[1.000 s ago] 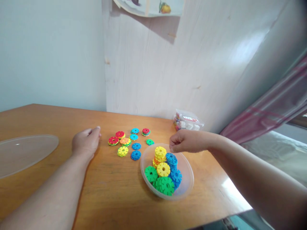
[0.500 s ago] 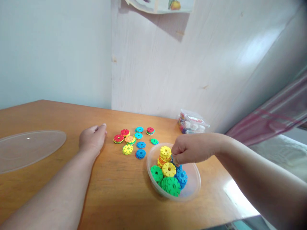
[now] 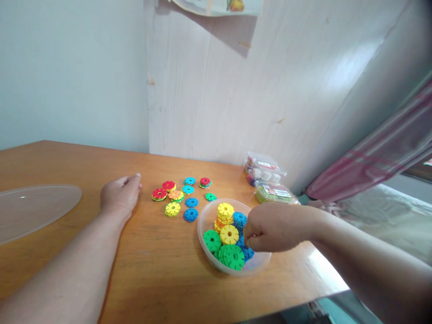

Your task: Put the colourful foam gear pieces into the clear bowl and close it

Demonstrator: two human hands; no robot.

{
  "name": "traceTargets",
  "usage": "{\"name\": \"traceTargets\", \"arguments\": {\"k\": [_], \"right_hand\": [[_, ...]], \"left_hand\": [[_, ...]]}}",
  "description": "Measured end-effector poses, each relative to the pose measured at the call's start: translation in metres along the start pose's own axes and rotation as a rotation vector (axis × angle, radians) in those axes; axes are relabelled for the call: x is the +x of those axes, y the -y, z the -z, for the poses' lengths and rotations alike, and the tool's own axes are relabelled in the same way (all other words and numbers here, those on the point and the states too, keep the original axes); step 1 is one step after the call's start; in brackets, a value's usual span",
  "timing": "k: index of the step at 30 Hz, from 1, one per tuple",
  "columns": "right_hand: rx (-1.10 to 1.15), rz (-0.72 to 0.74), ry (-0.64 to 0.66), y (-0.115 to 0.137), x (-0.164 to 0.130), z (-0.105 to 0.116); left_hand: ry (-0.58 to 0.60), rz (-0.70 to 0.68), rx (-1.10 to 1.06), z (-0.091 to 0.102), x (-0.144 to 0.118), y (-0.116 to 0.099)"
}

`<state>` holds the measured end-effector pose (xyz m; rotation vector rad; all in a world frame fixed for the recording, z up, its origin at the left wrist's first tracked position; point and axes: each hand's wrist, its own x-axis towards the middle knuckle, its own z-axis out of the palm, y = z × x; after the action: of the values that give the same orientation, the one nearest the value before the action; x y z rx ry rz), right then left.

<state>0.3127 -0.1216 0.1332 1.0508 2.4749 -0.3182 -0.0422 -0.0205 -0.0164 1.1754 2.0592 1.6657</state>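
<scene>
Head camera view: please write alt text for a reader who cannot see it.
The right hand reaches into a clear bowl of colourful toy discs on a wooden table. The left hand rests beside more discs laid out on it.

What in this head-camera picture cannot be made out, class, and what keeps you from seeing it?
1. Head view: whether the right hand grips a disc; its own knuckles hide the fingertips inside the clear bowl.
2. The blue discs beneath that hand, mostly covered.
3. The wall poster, cut off by the top edge.
4. Labels on the plastic packets, too small to read.
</scene>
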Motion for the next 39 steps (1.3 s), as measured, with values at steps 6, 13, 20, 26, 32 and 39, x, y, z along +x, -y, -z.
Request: {"name": "traceTargets", "arguments": {"k": [6,13,20,26,32,39], "right_hand": [[0.168,-0.107,-0.146,-0.032,0.009,0.013],[0.234,-0.110,-0.361,-0.031,0.053,0.033],[-0.033,-0.084,-0.244,-0.005,0.123,0.048],[-0.163,-0.008,-0.059,0.019,0.157,0.051],[-0.258,0.033,0.041,0.035,0.168,0.045],[-0.319,0.016,0.053,0.037,0.172,0.042]], "left_hand": [[0.000,0.029,-0.002,0.001,-0.003,-0.005],[0.030,-0.006,0.105,0.003,0.001,-0.001],[0.060,-0.011,0.131,0.005,0.002,-0.002],[0.084,-0.011,0.143,0.005,0.005,0.002],[0.091,-0.021,0.136,0.004,0.005,0.005],[0.093,-0.027,0.145,0.004,0.007,0.006]]}}
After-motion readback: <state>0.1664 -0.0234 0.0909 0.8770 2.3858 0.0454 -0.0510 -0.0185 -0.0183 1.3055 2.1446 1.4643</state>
